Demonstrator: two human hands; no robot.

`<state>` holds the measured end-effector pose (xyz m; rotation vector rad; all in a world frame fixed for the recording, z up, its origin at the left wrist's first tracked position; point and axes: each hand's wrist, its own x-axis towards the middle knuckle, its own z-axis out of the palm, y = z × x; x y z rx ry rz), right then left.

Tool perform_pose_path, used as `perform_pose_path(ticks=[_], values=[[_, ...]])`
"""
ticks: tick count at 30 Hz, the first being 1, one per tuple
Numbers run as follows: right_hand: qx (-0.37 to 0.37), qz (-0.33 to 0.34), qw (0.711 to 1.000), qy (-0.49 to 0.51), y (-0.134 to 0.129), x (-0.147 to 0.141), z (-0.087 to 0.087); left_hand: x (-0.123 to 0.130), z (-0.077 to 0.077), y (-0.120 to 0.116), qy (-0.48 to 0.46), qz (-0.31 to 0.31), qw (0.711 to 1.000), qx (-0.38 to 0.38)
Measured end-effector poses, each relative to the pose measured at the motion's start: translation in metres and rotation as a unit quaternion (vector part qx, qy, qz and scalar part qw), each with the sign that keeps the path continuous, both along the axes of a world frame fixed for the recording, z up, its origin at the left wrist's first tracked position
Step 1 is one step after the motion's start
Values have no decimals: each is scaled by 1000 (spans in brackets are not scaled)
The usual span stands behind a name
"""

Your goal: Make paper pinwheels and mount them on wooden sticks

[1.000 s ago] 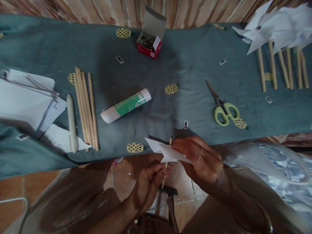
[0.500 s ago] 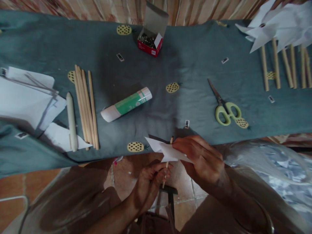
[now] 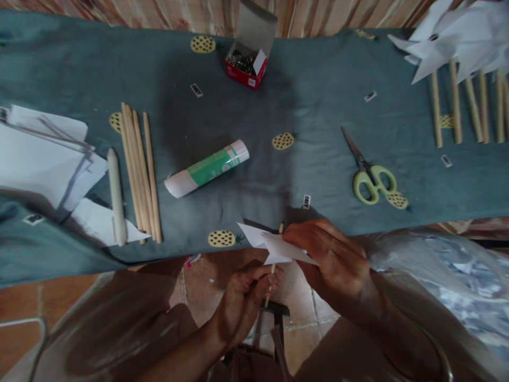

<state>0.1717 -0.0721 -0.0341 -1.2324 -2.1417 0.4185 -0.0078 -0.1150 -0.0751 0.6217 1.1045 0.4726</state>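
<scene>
Just off the table's front edge, a white paper pinwheel (image 3: pixel 265 243) is held up on a thin wooden stick (image 3: pixel 273 269). My left hand (image 3: pixel 248 292) pinches the stick below the paper blades. Over the pinwheel's right side, my right hand (image 3: pixel 330 254) closes on the paper near the stick's upper end; its fingertips are partly hidden. Farther right on the cloth lie scissors (image 3: pixel 369 178) with green handles. A glue stick (image 3: pixel 207 168) with a green label rests on its side left of centre.
Several wooden sticks (image 3: pixel 140 175) lie at the left, beside a pale marker-shaped tool (image 3: pixel 116 196) and white paper sheets (image 3: pixel 35 159). An open red box (image 3: pixel 245 69) of small metal pieces stands at the back. Finished-looking pinwheels (image 3: pixel 457 45) lie at the far right.
The view has shifted very slightly. Both hands keep the same grip on the stick and the pinwheel.
</scene>
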Motion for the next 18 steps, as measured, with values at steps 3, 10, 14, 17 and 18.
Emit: perform_pose_path(ticks=[3,10,14,17,18], values=[[-3,-1,1000,3,0,1,0,0,-2,0,3,1,1000,3],[-8,-6,1000,11,-3,1,-1,0,-1,0,15,1,1000,12],[-5,-9,1000,12,-2,0,-1,-1,-3,-1,11,10,1000,7],[-3,-3,1000,9,-1,0,0,-2,-5,-2,8,8,1000,4],[-3,-2,1000,8,-1,1,0,-2,-5,-3,7,6,1000,5]])
